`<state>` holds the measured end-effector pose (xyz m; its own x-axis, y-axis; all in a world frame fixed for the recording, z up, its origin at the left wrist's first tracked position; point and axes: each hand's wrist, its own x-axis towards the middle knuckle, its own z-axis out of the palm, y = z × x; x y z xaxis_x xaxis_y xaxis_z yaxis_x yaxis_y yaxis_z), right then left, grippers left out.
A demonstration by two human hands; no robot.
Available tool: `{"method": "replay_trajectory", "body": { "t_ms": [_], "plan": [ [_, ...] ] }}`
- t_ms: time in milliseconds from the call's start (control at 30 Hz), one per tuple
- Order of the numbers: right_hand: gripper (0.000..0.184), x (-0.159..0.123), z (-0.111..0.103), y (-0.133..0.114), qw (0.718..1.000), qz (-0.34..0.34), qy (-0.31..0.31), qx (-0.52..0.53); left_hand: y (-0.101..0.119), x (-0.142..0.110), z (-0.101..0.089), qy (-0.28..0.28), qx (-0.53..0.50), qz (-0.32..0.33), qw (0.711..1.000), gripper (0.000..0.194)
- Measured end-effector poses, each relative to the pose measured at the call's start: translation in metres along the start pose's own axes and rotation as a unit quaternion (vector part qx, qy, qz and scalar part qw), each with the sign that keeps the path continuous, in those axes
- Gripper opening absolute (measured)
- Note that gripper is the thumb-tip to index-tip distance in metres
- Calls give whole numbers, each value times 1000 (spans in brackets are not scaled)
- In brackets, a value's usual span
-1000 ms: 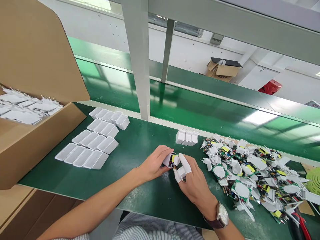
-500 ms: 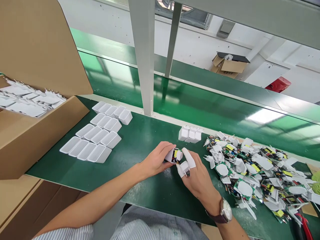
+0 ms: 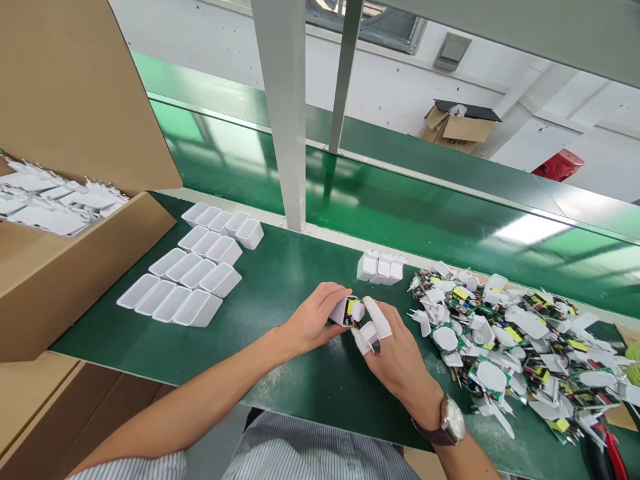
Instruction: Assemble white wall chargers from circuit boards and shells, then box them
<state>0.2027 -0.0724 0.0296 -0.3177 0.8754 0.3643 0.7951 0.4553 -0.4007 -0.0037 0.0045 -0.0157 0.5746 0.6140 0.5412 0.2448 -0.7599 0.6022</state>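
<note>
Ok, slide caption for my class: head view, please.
Hands hold a case with electronics at its mouth, between rows of open cases and a parts heap.

1. This is a factory assembly workshop with a green workbench (image 3: 300,267).
2. On the right lies a loose heap of circuit boards (image 3: 490,377).
3. On the left, identical white casings (image 3: 197,271) stand in rows beside a large cardboard carton (image 3: 75,287) of white pieces (image 3: 55,200).
4. On the far side, a glossy green conveyor-like surface (image 3: 425,207) runs behind a grey metal post (image 3: 283,100).
5. A red-handled tool (image 3: 613,450) lies near right.
</note>
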Motion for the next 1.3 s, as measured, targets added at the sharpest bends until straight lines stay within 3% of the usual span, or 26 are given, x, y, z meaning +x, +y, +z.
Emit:
{"method": "replay_trajectory", "body": {
  "t_ms": [167,300,433,533,633,800,967,1167,1300],
  "plan": [
    [56,5,-9,-3,998,5,-3,55,2,-1,-3,-65,-70,-31,995,68],
    [34,1,-11,10,990,24,7,135,-1,-1,-5,-102,-111,-78,986,68],
    [42,-13,6,30,993,14,-22,116,8,-3,-8,-125,-180,-138,966,58],
    [50,-19,27,47,992,-46,-52,108,13,-5,-12,-129,-225,-191,947,71],
    [54,-19,37,51,996,-15,-43,74,18,-7,-15,-117,-238,-221,939,80],
    [44,-13,24,30,997,10,-20,73,25,-7,-16,-67,-239,-203,947,93],
    [40,-8,22,20,995,79,12,60,14,-1,-18,-5,-216,-129,968,107],
    [38,-4,37,25,994,-57,32,90,9,0,-14,14,-134,-99,986,104],
    [43,4,33,25,992,-77,60,77,4,0,-15,33,-157,-54,986,112]
  ]
}}
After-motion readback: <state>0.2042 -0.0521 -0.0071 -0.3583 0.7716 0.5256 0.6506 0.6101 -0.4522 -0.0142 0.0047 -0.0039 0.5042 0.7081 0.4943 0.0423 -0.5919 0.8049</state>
